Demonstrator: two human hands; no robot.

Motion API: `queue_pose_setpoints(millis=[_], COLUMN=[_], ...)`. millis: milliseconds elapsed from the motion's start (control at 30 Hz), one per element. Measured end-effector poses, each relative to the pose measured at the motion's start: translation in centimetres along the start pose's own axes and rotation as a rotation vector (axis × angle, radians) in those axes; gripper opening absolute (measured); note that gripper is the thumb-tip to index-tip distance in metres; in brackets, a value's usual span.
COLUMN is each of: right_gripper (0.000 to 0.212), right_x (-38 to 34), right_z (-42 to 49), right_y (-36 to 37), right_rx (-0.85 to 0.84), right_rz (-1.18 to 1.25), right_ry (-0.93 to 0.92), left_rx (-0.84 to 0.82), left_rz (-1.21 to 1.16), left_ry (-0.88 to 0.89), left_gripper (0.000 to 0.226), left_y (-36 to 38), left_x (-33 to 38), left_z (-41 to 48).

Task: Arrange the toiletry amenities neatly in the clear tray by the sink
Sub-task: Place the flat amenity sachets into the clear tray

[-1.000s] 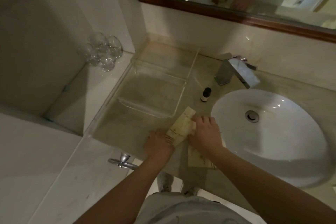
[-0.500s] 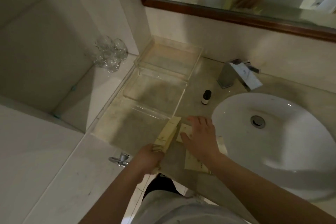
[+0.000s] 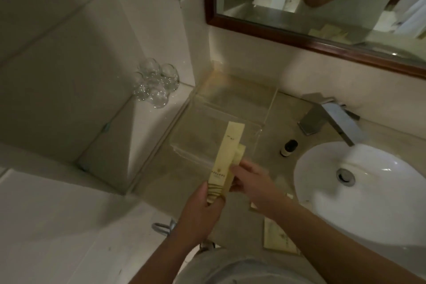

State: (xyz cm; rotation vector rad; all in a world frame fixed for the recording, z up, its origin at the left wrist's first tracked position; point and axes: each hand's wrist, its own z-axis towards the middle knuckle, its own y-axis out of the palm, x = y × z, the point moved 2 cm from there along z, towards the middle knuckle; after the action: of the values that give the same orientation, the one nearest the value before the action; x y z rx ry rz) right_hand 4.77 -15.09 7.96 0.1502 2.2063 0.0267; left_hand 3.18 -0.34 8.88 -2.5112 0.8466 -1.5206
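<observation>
1. Clear tray (image 3: 202,131): no boxes inside yet.
2. Your left hand (image 3: 202,203) grips the long cream box (image 3: 227,157) over the tray's near edge.
3. Your right hand (image 3: 251,182) pinches a smaller box (image 3: 239,152) beside it.
4. Next: lay both flat inside, parallel.

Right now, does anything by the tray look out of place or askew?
Nothing spilled or damaged. The clear tray holds nothing yet; a small dark-capped bottle stands loose between it and the sink, and flat packets lie askew at the counter's front edge.
</observation>
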Motion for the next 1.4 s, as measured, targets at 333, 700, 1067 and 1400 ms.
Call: queue_pose_setpoints(millis=[333,700,1067,1400], right_gripper=[0.023,0.032,0.043,0.023], right_x=[-4.0,-2.4,-3.0,-3.6], right_z=[6.4,9.4,9.9,9.8], right_y=[3.0,0.1,-1.6,-5.8], right_rx=[0.128,0.32,0.259,0.272], right_rz=[-0.187,-0.154,-0.108,-0.073], right_ry=[-0.034,0.193,0.248,0.176], left_rx=[-0.093,0.186,0.426,0.214], left_rz=[0.231,0.217,-0.046,0.696], left_ry=[0.119,0.043,-0.164,0.769], left_gripper=[0.064,0.026,0.042,0.049], left_y=[-4.7,-6.5,-3.5,-7.6], left_x=[1.5,0.2,1.6,-0.1], left_z=[9.8,17.0,24.1,21.3])
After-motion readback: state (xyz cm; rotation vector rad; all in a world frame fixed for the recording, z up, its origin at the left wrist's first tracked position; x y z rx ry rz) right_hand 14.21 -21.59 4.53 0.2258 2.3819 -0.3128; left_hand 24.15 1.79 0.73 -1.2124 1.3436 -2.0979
